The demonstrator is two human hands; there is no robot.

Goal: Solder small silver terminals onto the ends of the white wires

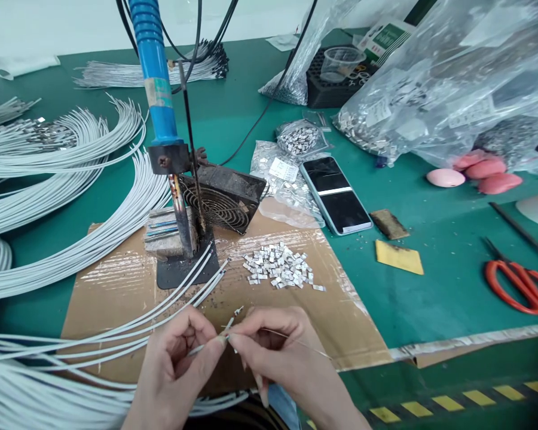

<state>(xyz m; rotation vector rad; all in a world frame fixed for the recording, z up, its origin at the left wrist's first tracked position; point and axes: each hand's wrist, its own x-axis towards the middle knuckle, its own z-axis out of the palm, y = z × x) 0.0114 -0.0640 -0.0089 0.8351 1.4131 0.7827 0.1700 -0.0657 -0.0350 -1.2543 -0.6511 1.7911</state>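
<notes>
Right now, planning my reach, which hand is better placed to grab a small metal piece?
Probably the right hand, though occupied: the pile of small metal pieces lies directly beyond it, farther from the left hand.

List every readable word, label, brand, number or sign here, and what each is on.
No text can be read for certain.
White label on the clear parts bag: printed, too small.
Band on the blue handle: any lettering too blurred.
Green-and-white packaging at the back: print too blurred.
Pale slip at the large plastic bag: marks illegible.
</notes>
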